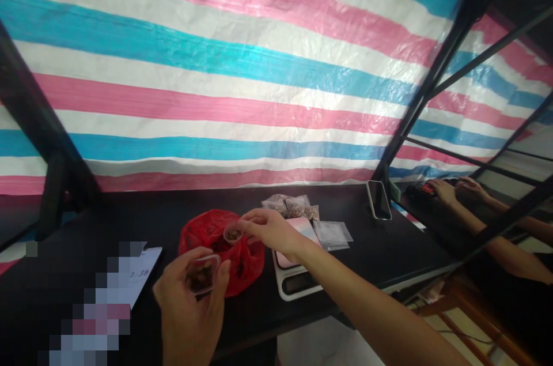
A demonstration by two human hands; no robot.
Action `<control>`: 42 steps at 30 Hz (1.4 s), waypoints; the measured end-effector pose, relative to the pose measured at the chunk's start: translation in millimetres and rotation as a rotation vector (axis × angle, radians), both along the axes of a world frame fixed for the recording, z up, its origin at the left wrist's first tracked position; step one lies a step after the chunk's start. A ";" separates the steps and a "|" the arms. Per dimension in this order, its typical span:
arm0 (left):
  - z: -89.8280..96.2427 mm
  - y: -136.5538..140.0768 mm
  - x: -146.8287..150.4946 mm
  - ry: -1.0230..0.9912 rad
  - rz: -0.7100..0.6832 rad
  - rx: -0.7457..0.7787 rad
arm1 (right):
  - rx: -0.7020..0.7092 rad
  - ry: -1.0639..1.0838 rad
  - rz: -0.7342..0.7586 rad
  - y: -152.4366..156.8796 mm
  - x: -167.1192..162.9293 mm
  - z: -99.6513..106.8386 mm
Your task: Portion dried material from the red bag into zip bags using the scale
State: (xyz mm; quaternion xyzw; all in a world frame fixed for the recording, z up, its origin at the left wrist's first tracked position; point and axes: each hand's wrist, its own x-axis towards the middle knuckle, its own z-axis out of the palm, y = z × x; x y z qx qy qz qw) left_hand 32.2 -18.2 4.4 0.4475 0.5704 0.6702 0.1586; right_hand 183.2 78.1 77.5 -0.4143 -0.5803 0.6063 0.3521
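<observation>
My left hand [188, 302] grips a small clear plastic box [203, 275] with brown pieces inside, held at the near left edge of a red plastic bag [203, 227]. Over the open bag, my right hand [268, 230] pinches a small clear cup [233, 233] that also has brownish matter in it. Dark contents show in places inside the bag; most of them are hidden. A white kitchen scale [298, 291] with a pink top lies under my right forearm, which covers part of its display.
Small filled clear bags [287, 203] lie behind the scale, with flat clear bags [332, 234] to its right. A phone [379, 200] rests near the black frame post. Written paper [144, 274] lies at left, partly pixelated. Another person's arms [479, 222] work at far right.
</observation>
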 end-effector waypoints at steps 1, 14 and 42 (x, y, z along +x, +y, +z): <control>-0.6 -2.5 4.9 0.018 -0.020 -0.015 | 0.001 0.024 -0.030 -0.1 1.7 1.5; -1.3 16.3 22.8 -0.066 -0.116 -0.220 | 0.723 -0.221 -0.018 -37.4 5.9 9.0; -15.8 -9.9 48.5 -0.212 -0.059 -0.127 | 0.809 -0.585 0.149 14.5 -32.1 -23.2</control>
